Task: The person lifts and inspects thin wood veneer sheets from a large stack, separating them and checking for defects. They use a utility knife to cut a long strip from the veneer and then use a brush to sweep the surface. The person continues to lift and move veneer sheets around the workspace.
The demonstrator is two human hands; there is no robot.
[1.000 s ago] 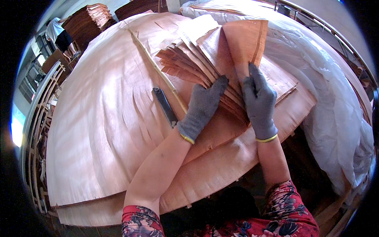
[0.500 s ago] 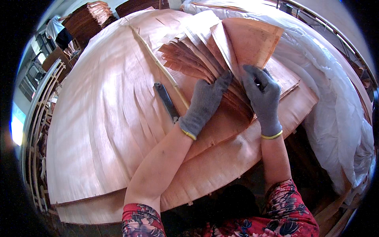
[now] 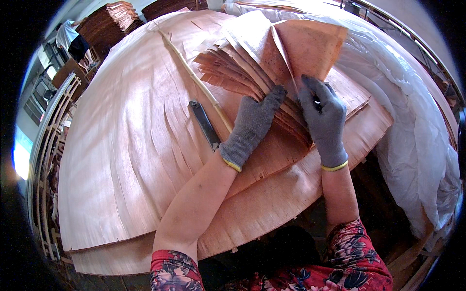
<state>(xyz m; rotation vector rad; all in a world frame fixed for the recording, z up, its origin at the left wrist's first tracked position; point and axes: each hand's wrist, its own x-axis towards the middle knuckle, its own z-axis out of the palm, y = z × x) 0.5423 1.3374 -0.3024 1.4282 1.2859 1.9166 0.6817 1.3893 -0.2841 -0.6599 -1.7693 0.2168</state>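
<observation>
A fanned bundle of thin reddish-brown wood veneer strips (image 3: 242, 68) is gripped by my left hand (image 3: 255, 123), in a grey knitted glove with a yellow cuff. My right hand (image 3: 323, 114), gloved alike, pinches a wider veneer piece (image 3: 310, 48) at the bundle's right side, its far end standing up. The lower ends of the strips hang between both hands. Beneath lie large pale pink veneer sheets (image 3: 116, 145), stacked and overlapping. Left of my left hand, a dark flat-handled tool (image 3: 204, 125), perhaps a knife, rests on the sheets beside a long thin stick (image 3: 194, 77).
Translucent plastic sheeting (image 3: 403, 121) drapes over the right side. Small veneer pieces (image 3: 352, 94) lie right of my right hand. Slatted wood (image 3: 48, 160) lines the left edge. At the far left another person (image 3: 73, 41) stands by a tall veneer stack (image 3: 104, 29).
The right hand has shifted slightly, and the wide veneer piece it pinches has turned, opening away from the strips behind it. My left hand keeps its hold.
</observation>
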